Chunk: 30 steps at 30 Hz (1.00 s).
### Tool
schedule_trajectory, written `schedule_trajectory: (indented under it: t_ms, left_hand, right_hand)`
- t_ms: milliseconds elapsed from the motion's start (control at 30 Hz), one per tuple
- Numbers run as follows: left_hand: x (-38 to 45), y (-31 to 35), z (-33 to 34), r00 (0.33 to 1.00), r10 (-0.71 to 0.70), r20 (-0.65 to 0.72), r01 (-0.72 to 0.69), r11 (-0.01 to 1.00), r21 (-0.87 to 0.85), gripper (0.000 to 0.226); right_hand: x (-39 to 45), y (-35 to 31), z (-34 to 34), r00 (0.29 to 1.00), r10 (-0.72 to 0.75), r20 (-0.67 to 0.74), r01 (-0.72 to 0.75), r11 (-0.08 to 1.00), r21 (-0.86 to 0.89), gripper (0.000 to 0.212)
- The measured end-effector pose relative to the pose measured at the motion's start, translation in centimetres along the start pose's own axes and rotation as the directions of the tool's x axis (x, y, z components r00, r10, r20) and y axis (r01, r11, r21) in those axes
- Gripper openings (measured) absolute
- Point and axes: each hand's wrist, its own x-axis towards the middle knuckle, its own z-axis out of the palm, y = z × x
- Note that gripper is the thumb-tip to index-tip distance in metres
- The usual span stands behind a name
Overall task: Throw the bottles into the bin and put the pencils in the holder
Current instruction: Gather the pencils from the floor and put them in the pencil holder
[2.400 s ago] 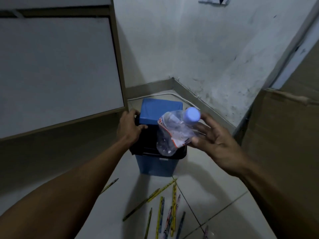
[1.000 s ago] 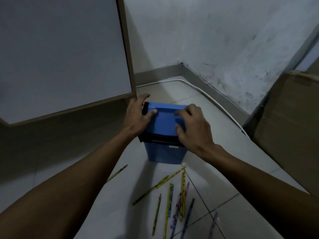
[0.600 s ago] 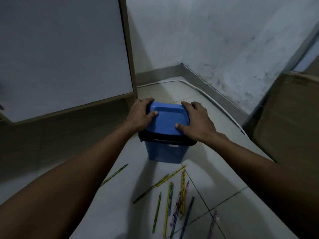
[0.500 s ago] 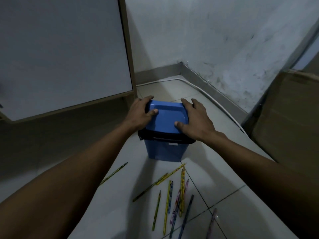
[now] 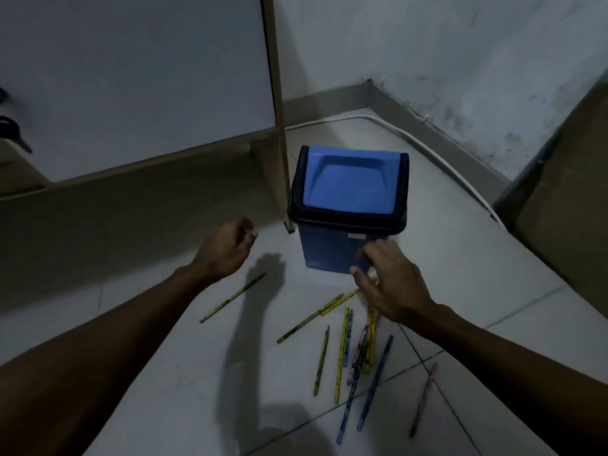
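Note:
A small blue bin (image 5: 332,255) with a black rim stands on the floor, its blue flap lid (image 5: 350,182) down. No bottle is in sight. Several pencils (image 5: 348,343) lie scattered on the tiles in front of the bin, and one yellow pencil (image 5: 232,298) lies apart to the left. My left hand (image 5: 227,250) hovers left of the bin with its fingers curled and nothing in it. My right hand (image 5: 391,287) is low in front of the bin, fingers spread, just above the nearest pencils. No pencil holder is visible.
A white board in a wooden frame (image 5: 278,126) leans at the left, its leg next to the bin. A white cable (image 5: 427,149) runs along the wall base. A cardboard box (image 5: 566,209) stands at the right. A dark object (image 5: 10,133) shows at the left edge.
The bottle I held over the open bin is gone and the lid is down. Both hands have left the lid and dropped toward the floor; the right one now hovers over the pencils.

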Motion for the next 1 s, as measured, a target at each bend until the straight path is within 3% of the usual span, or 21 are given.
schedule_trajectory:
  t_ms: [133,267,433,600,733,800,900,1000]
  left_hand:
    - [-1.5,-2.7,2.9,0.990,-0.012,0.143,-0.006,0.992,0.125,0.027]
    - [-2.5,-5.2,6.6,0.974,-0.123,0.188,0.076,0.968,0.239,0.027]
    - [-3.3,-7.7,10.2,0.951,-0.239,0.196,0.151,0.913,0.379,0.027]
    - [-3.0,-8.6,12.0,0.958,-0.274,0.080,0.229,0.905,0.360,0.030]
    - [-2.8,-7.7,12.7,0.970,-0.237,0.050,0.192,0.877,0.440,0.029]
    - [-3.0,-6.4,13.1,0.985,-0.163,0.051,0.131,0.914,0.384,0.025]
    - [-3.6,-3.1,13.9,0.991,-0.049,0.122,0.037,0.994,0.099,0.019]
    - [-4.0,0.2,14.9,0.980,-0.041,0.192,0.042,0.999,0.002,0.025]
  right_hand:
    - [-1.2,0.6,3.7,0.972,0.105,0.211,-0.111,0.994,0.019,0.021]
    - [-2.3,1.5,6.4,0.911,0.216,0.352,-0.227,0.974,-0.009,0.015]
    - [-4.1,2.5,8.5,0.892,0.271,0.363,-0.294,0.956,0.011,0.005]
    - [-5.3,2.9,9.2,0.879,0.319,0.355,-0.337,0.941,-0.013,0.010]
    - [-5.7,3.3,9.3,0.870,0.363,0.333,-0.373,0.927,-0.037,0.012]
    - [-5.9,3.6,9.2,0.859,0.391,0.330,-0.412,0.911,-0.008,0.012]
    - [-5.7,3.8,9.0,0.860,0.421,0.290,-0.456,0.888,0.062,0.005]
    - [-5.3,4.0,8.6,0.844,0.483,0.234,-0.515,0.851,0.103,0.009]
